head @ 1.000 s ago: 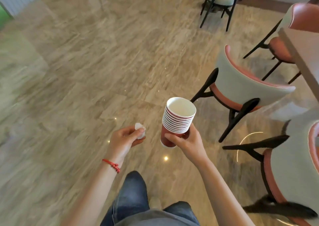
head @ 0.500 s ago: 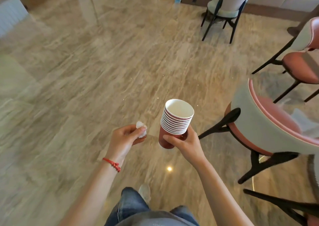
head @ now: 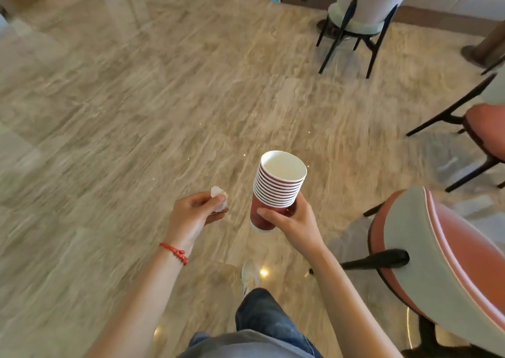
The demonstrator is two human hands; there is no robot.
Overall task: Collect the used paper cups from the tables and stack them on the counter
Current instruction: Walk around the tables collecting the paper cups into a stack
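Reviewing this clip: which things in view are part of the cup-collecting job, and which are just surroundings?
Part of the job:
- stack of red paper cups, gripped by the right hand
- crumpled white tissue, pinched in the left hand, probably table litter

Just surroundings:
- pink and grey chair at the right
- grey chair farther off
- red bracelet
- marble floor

No counter or table is clearly in view.
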